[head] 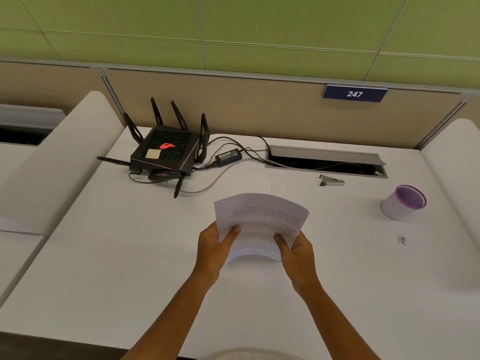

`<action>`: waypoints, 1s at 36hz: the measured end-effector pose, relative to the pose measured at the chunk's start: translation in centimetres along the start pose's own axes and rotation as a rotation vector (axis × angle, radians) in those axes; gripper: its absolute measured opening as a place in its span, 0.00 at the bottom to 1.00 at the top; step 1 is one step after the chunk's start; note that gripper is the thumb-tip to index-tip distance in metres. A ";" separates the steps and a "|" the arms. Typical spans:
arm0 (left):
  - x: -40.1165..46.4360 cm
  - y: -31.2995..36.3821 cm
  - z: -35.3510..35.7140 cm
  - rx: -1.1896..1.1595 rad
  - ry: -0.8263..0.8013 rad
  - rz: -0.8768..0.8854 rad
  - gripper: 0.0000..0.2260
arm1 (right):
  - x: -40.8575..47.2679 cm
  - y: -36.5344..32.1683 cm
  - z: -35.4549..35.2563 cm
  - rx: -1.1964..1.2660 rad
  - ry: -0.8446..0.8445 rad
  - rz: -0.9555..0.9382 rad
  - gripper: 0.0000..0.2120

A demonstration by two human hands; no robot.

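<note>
A thin stack of printed white paper sheets (262, 219) is held above the white desk (130, 255), bowed upward, its text upside down to me. My left hand (214, 249) grips the stack's left edge with the thumb on top. My right hand (296, 252) grips the right edge the same way. A small metal staple remover (332, 180) lies on the desk beyond the paper, to the right. A few tiny dark bits (402, 239), perhaps staples, lie at the right.
A black router (166, 154) with several antennas, its power brick (228, 157) and cables sit at the back left. An open cable hatch (327, 162) is at the back. A white cup with purple rim (404, 202) stands right. White dividers flank the desk.
</note>
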State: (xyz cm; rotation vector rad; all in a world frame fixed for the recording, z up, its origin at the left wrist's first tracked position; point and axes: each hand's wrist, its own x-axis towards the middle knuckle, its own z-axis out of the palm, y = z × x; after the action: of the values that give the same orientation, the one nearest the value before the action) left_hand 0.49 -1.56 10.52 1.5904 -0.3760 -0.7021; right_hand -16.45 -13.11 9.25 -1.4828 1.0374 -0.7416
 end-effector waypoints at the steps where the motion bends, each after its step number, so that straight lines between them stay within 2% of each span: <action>1: 0.2 -0.1 -0.1 -0.011 0.001 -0.012 0.09 | 0.1 -0.1 -0.1 -0.002 -0.011 -0.004 0.22; 5: 0.7 -0.1 -0.8 -0.082 0.039 -0.069 0.06 | 0.9 -0.4 -1.3 0.005 -0.095 0.016 0.10; 7: 0.9 -0.2 -1.4 -0.148 0.078 -0.096 0.06 | 1.2 -0.3 -2.2 0.021 -0.151 0.052 0.08; 10: 0.9 -0.1 -2.5 -0.262 0.099 -0.106 0.11 | 1.4 -0.1 -3.6 0.087 -0.241 0.116 0.10; 12: 0.8 -0.1 -2.9 -0.329 0.105 -0.113 0.15 | 1.2 0.1 -4.1 0.154 -0.287 0.154 0.17; 15: 0.2 0.0 -3.0 -0.423 0.101 -0.138 0.15 | 0.8 0.6 -4.0 0.269 -0.288 0.217 0.25; 19: -0.8 0.1 -2.4 -0.582 0.076 -0.175 0.15 | 0.2 1.2 -2.9 0.473 -0.232 0.290 0.22; 22: -1.5 -0.5 -1.5 -0.685 0.021 -0.192 0.18 | -0.4 1.3 -1.6 0.521 -0.180 0.321 0.18; 26: -2.2 -2.2 -0.8 -0.682 -0.009 -0.269 0.18 | -0.7 1.3 -0.8 0.506 -0.090 0.352 0.24; 29: -2.1 -2.9 -1.6 -0.647 0.023 -0.291 0.19 | -0.4 1.1 -1.6 0.407 -0.063 0.344 0.23; 33: -1.4 -3.0 -4.7 -0.467 0.105 -0.222 0.19 | 0.5 0.8 -3.8 0.288 -0.076 0.326 0.21; 36: -0.7 -2.6 -7.0 -0.299 0.066 -0.179 0.19 | 1.2 0.3 -5.5 0.218 -0.097 0.304 0.21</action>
State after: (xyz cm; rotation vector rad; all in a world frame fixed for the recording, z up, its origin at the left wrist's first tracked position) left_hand 3.95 4.65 8.29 1.3681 -0.0743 -0.8006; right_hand -20.89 -16.48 9.79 -1.1318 1.0434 -0.5412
